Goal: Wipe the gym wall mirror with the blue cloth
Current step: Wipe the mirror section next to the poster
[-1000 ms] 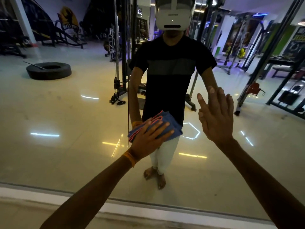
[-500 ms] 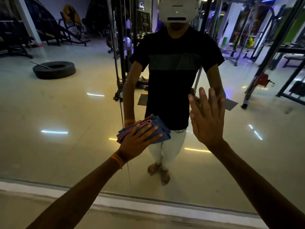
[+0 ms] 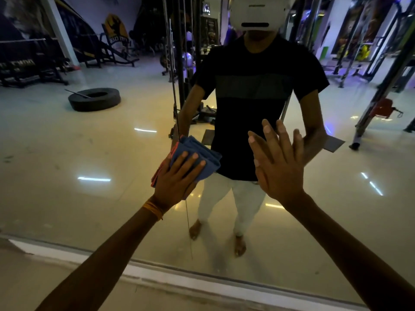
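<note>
Head cam: the left hand [image 3: 177,178] is pressing the folded blue cloth [image 3: 199,151] flat against the mirror [image 3: 94,153], fingers straight and spread (orange thread [image 3: 153,209] on that wrist). The right hand [image 3: 280,167] is resting beside it, palm on the mirror, fingers straight.
</note>
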